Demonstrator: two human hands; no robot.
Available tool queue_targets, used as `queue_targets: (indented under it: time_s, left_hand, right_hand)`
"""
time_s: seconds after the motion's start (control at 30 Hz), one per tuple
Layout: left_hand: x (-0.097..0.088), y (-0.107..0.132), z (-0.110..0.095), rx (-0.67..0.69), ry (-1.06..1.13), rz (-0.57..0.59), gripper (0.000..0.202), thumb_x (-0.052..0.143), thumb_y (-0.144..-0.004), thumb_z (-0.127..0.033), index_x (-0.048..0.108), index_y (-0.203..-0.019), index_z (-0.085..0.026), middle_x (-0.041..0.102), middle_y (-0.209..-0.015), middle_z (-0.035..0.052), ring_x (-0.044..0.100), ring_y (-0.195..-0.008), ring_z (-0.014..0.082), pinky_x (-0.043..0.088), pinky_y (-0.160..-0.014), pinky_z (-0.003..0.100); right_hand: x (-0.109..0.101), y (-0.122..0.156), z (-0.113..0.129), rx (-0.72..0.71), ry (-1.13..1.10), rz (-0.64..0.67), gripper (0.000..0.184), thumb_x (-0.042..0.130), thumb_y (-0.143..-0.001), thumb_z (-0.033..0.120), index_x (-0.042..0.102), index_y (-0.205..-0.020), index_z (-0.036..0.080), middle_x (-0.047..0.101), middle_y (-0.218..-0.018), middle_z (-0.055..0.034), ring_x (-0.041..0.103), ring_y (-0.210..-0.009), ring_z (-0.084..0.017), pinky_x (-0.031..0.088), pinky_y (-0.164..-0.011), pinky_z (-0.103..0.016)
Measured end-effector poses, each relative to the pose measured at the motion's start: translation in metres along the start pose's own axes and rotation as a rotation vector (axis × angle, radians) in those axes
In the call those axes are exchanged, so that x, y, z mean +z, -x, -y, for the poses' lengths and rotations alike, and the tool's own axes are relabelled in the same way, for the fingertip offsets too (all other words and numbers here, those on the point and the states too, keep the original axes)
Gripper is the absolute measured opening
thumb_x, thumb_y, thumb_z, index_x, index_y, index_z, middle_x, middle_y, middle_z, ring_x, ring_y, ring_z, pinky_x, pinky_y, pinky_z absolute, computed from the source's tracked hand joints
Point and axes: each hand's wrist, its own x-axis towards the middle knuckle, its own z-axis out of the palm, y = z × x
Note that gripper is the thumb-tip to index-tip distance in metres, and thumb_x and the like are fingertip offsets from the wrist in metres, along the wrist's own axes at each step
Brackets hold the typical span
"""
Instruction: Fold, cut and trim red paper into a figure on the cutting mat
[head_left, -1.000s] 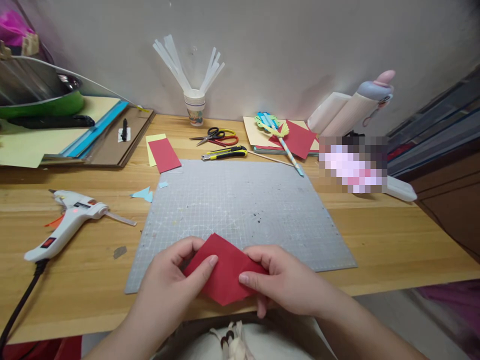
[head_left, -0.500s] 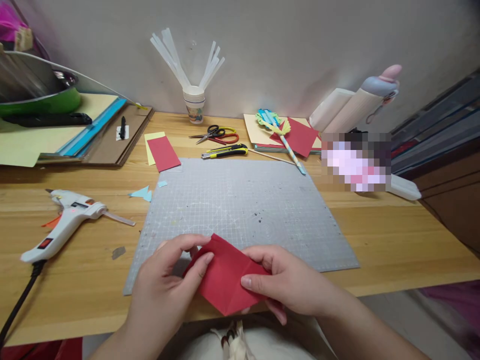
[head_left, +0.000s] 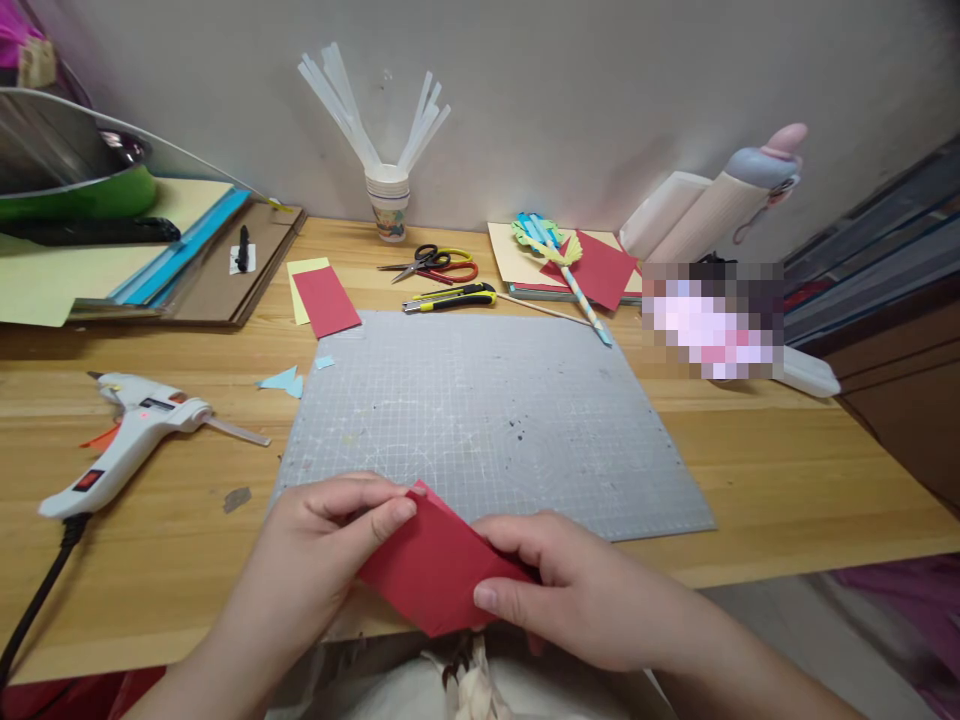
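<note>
A folded piece of red paper (head_left: 435, 570) is held between my two hands over the front edge of the cutting mat. My left hand (head_left: 322, 550) pinches its upper left corner between thumb and fingers. On the right side, my right hand (head_left: 562, 585) grips the paper, thumb on the near face and fingers behind it. Some of the fingers are hidden by the paper. Below and beyond lies the grey gridded cutting mat (head_left: 525, 430).
A hot glue gun (head_left: 142, 430) lies at left beside blue paper scraps (head_left: 285, 381). Scissors (head_left: 420, 262), a yellow-black utility knife (head_left: 450, 298), cut red paper (head_left: 326, 300), a paper cup (head_left: 388, 205) of glue sticks and a paper flower (head_left: 566, 265) lie along the back.
The red paper has tilted and shifted slightly left and down in my hands. My left fingers have closed in on its upper corner, and its visible face looks flatter.
</note>
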Motion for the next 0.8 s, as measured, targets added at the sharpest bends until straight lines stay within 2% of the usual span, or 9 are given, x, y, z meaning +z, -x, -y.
queue_targets:
  time_s: [0.13,0.27,0.43,0.6,0.8]
  left_hand:
    - [0.006,0.004,-0.002,0.086,-0.033,0.000,0.013,0.070,-0.076,-0.035,0.078,-0.070,-0.027,0.074,-0.077,0.0034,0.065,-0.072,0.0173,0.052,-0.063,0.026]
    - [0.011,0.008,0.000,0.083,0.012,0.043,0.011,0.071,-0.076,-0.033,0.075,-0.069,-0.026,0.069,-0.071,0.0010,0.062,-0.069,0.0148,0.050,-0.061,0.024]
    - [0.011,0.009,0.004,-0.102,0.268,0.101,0.019,0.076,-0.073,-0.033,0.062,-0.065,-0.021,0.065,-0.072,-0.0018,0.058,-0.065,0.0120,0.049,-0.057,0.022]
    - [0.010,0.007,-0.001,-0.054,0.293,0.145,0.019,0.075,-0.072,-0.024,0.059,-0.063,-0.020,0.065,-0.076,-0.0023,0.060,-0.070,0.0110,0.050,-0.065,0.022]
    - [0.009,0.009,0.001,-0.048,0.274,0.168,0.021,0.075,-0.073,-0.025,0.058,-0.062,-0.021,0.061,-0.069,-0.0044,0.056,-0.064,0.0095,0.047,-0.059,0.020]
  right_hand:
    - [0.005,-0.004,0.010,-0.118,0.046,-0.128,0.022,0.049,-0.095,0.029,0.067,-0.103,0.023,0.065,-0.086,-0.0001,0.056,-0.076,-0.014,0.043,-0.068,-0.024]
    - [0.010,-0.007,0.018,-0.186,0.025,-0.151,0.026,0.043,-0.098,0.029,0.067,-0.093,0.020,0.059,-0.075,0.0016,0.048,-0.067,-0.012,0.039,-0.061,-0.023]
    - [0.014,-0.002,0.020,-0.198,0.077,-0.149,0.028,0.042,-0.098,0.030,0.064,-0.084,0.019,0.053,-0.069,0.0029,0.044,-0.062,-0.010,0.036,-0.057,-0.022]
    - [0.015,-0.001,0.018,-0.212,0.182,-0.210,0.027,0.042,-0.098,0.027,0.065,-0.086,0.020,0.059,-0.073,0.0025,0.049,-0.064,-0.011,0.036,-0.059,-0.023]
    - [0.014,0.001,0.018,-0.218,0.253,-0.215,0.027,0.040,-0.100,0.026,0.065,-0.089,0.021,0.059,-0.073,0.0033,0.049,-0.065,-0.011,0.035,-0.060,-0.024]
